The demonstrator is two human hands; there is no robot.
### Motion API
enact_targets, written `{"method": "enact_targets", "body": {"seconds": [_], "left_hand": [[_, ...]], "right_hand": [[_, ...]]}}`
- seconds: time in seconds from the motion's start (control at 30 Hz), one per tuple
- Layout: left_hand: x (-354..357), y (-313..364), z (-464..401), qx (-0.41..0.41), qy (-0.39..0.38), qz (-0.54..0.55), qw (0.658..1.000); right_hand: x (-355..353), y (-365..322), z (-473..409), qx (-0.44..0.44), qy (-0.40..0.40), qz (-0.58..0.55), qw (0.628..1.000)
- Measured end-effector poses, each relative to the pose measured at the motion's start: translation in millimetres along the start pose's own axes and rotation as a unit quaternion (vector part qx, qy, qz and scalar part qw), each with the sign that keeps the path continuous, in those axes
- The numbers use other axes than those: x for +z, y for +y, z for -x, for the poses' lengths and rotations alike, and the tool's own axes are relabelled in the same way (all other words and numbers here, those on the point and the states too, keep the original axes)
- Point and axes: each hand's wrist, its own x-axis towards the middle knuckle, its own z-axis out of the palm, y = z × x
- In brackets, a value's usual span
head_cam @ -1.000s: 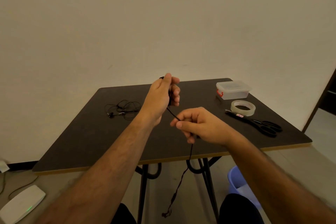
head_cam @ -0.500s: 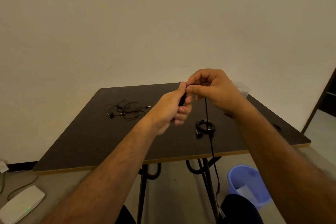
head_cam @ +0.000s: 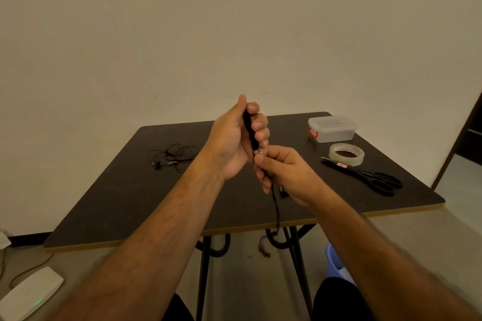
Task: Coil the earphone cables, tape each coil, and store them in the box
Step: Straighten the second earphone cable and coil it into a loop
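My left hand (head_cam: 236, 138) is raised above the dark table (head_cam: 125, 203) and grips a black coil of earphone cable (head_cam: 249, 129) between thumb and fingers. Just below it my right hand (head_cam: 284, 172) pinches the same cable's loose strand (head_cam: 276, 206), which hangs past the table's front edge. A second black earphone (head_cam: 173, 155) lies tangled on the table's left. The clear plastic box (head_cam: 332, 128) with a red latch stands lidded at the back right. In front of it lie a roll of clear tape (head_cam: 346, 154) and black scissors (head_cam: 373, 177).
A blue bin (head_cam: 336, 260) stands on the floor under the table's right side. A white device (head_cam: 28, 293) with a green light and a wire lies on the floor at the left. The wall is right behind the table.
My right hand has come down from above the left hand to below it, bringing the strand along. The hanging tail is shorter. The tape, scissors and box are uncovered again.
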Motion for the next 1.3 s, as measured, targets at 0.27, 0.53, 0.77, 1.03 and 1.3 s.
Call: {"method": "enact_targets", "body": {"seconds": [0.27,0.53,0.77,1.03,1.3], "left_hand": [[-13.8,-4.7,-6.3,0.096,0.09,-0.228,0.965],[-29.2,-10.1,0.8,0.03,0.118,-0.459,0.88],[-28.4,-15.5,7.3,-0.073,0.032,-0.449,0.89],[-12.3,-13.6,10.0,-0.206,-0.084,-0.111,0.969],[-7.3,-9.1,8.3,-0.17,-0.144,0.002,0.975]], "right_hand": [[0.6,-15.9,3.4,0.041,0.008,0.131,0.991],[-5.4,-33.1,4.4,0.038,0.036,0.4,0.915],[-25.6,-56.8,-1.0,-0.054,0.025,0.383,0.922],[-39.8,-53.7,-14.9,-0.125,0.052,0.156,0.979],[-18.0,-20.8,-8.0,-0.077,0.055,-0.048,0.994]]}}
